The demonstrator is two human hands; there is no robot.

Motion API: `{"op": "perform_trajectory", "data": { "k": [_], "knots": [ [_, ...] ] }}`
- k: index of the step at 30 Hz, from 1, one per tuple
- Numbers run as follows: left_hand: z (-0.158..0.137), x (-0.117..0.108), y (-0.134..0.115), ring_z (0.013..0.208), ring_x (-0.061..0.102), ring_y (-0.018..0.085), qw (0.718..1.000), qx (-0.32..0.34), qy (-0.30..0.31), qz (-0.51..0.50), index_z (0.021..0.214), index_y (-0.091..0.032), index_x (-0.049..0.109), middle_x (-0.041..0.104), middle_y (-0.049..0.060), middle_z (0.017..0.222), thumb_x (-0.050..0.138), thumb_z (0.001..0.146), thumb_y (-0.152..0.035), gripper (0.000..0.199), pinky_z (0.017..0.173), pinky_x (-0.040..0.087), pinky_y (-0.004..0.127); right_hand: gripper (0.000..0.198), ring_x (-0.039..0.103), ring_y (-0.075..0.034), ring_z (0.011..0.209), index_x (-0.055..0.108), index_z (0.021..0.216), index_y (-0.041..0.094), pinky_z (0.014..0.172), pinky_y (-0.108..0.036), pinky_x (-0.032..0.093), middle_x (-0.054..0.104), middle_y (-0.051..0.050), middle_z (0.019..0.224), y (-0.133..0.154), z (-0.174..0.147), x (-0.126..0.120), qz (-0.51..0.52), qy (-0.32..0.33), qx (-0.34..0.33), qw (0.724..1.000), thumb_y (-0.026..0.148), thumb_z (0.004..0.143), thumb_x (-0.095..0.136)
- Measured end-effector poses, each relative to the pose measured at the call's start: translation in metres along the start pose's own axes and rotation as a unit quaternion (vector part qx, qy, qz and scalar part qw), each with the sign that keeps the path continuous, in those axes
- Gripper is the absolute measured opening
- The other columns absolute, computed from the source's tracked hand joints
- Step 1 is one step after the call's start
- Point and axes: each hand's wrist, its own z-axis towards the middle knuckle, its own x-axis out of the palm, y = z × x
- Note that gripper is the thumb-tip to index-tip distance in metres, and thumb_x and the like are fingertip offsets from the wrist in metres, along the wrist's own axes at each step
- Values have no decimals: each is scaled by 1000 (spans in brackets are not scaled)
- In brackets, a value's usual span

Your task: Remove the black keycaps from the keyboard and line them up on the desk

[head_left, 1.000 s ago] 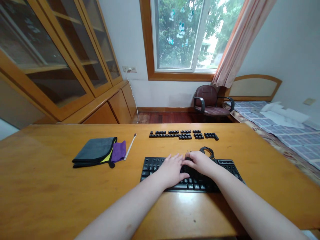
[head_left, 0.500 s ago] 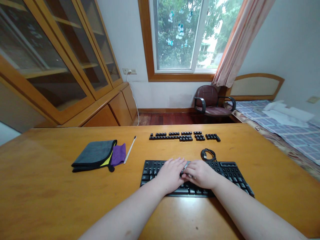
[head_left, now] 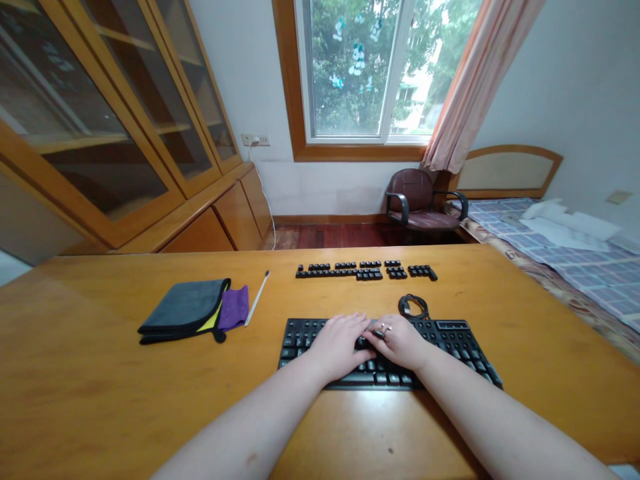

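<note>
The black keyboard (head_left: 365, 380) lies on the wooden desk with both hands over its middle. My left hand (head_left: 340, 343) rests flat across the keys, fingers stretched out and holding nothing I can see. Just to its right, my right hand (head_left: 397, 341) is closed around a small keycap puller (head_left: 381, 332) with a dark body and thin metal wire ends. My fingers hide part of the tool and the keys beneath. Beyond the keyboard, loose black keycaps (head_left: 327, 273) are laid out in rows. The keyboard's coiled cable (head_left: 414, 307) sits behind its back edge.
On the left are a folded grey cloth (head_left: 185, 307), a purple cloth (head_left: 234, 309) and a thin white brush (head_left: 257, 299). Past the desk's far edge (head_left: 350, 250) stand a brown chair (head_left: 415, 200) and a bed (head_left: 565, 247). A glass-fronted cabinet (head_left: 210, 193) is at left.
My right hand has turned, so the puller's metal ends now show above its fingers. My left thumb lies further out over the keys. The view has shifted slightly.
</note>
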Motion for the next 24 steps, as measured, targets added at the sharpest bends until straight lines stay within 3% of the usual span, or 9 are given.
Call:
{"op": "perform_trajectory", "data": {
  "k": [3, 9, 13, 18, 24],
  "knots": [
    [0, 0, 1, 126, 41, 25, 1000, 6, 3, 21, 129, -25, 46, 45, 7, 137, 61, 75, -47, 61, 106, 27, 42, 25, 61, -16, 62, 64, 82, 17, 62, -26, 46, 67, -6, 67, -1, 0, -3, 18, -33, -5, 999, 28, 91, 43],
    [0, 0, 2, 125, 42, 25, 999, 22, -1, 45, 131, -24, 42, 46, 7, 137, 58, 77, -50, 62, 104, 30, 43, 27, 63, -16, 64, 64, 72, 18, 64, -27, 49, 67, -5, 66, -11, 1, -17, 77, -152, 84, 982, 24, 90, 45],
    [-2, -2, 1, 118, 48, 23, 999, 16, -51, 3, 128, -24, 45, 53, 6, 129, 59, 79, -40, 54, 101, 34, 40, 22, 65, -17, 68, 67, 78, 20, 65, -28, 51, 69, -4, 72, -12, 2, -11, 136, -141, 95, 976, 27, 88, 49],
    [-2, -4, 2, 97, 59, 18, 992, -6, -103, -72, 109, -26, 60, 66, 1, 104, 58, 81, -29, 27, 88, 44, 32, 17, 65, -17, 73, 67, 84, 21, 69, -30, 51, 70, -4, 77, -7, 4, -4, 198, -129, 73, 969, 30, 87, 53],
    [0, -3, 2, 92, 60, 19, 986, -34, -133, -93, 101, -24, 64, 68, 1, 98, 59, 81, -28, 21, 84, 45, 32, 14, 64, -16, 76, 68, 88, 22, 72, -31, 51, 69, -5, 81, -8, 6, -2, 272, -133, 52, 952, 28, 86, 56]
  ]
}}
